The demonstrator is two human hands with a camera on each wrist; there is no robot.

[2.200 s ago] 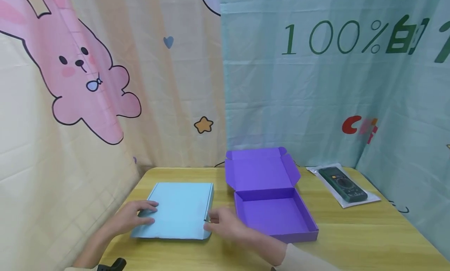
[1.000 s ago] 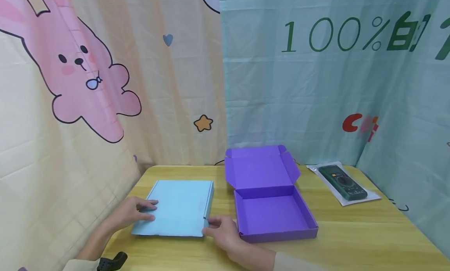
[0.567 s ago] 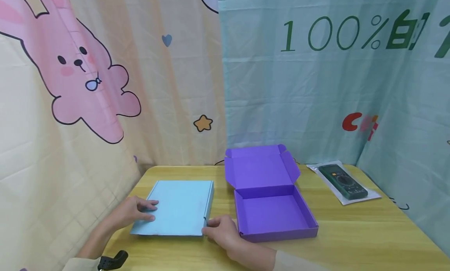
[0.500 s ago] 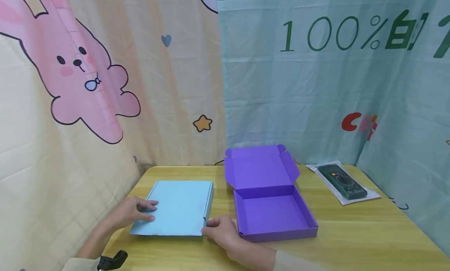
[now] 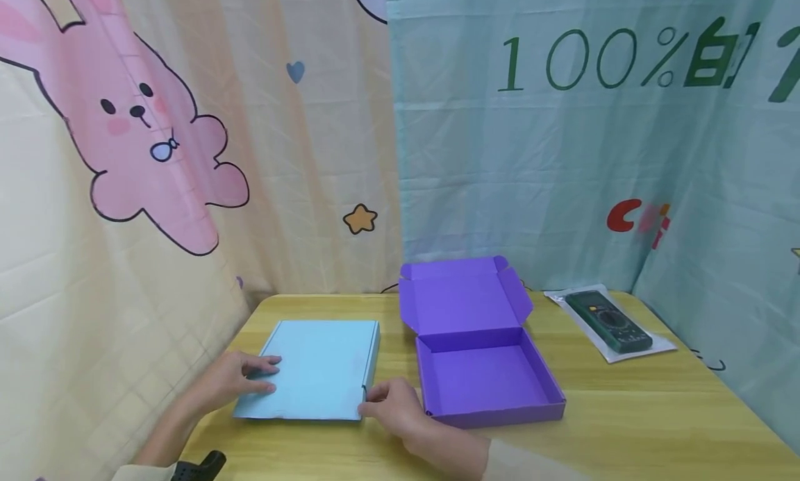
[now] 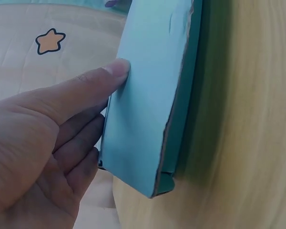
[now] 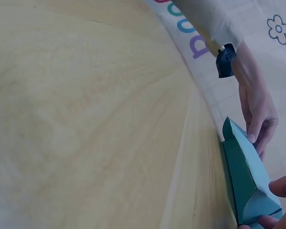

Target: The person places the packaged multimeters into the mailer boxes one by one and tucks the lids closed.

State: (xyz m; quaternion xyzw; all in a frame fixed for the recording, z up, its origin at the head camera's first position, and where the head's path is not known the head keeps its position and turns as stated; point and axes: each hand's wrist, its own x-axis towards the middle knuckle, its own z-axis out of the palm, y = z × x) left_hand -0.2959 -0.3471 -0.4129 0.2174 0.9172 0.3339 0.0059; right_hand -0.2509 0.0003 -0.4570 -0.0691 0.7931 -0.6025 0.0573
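A flat light blue cardboard box (image 5: 319, 370) lies on the table with its lid down over it. In the left wrist view, the lid's front edge stands slightly proud of the base, and a small tab (image 6: 165, 183) shows at the corner. My left hand (image 5: 231, 378) holds the left side of the box, thumb on the lid and the lower fingers against the side wall. At the front right corner, my right hand (image 5: 394, 406) pinches the cardboard between thumb and index finger. The right wrist view catches only parts of that hand, beside the box's front flap (image 7: 241, 171).
An open purple cardboard box (image 5: 484, 380) stands just right of my right hand, its lid (image 5: 459, 300) tilted back. Farther right, a dark green multimeter (image 5: 609, 321) lies on a clear plastic bag (image 5: 659, 349). Printed curtains (image 5: 525, 169) hang around the wooden table (image 5: 656, 404).
My right hand has shifted slightly toward the light blue box's front right corner since the earliest frame, and has held nearly still since. The left hand and purple box stay put.
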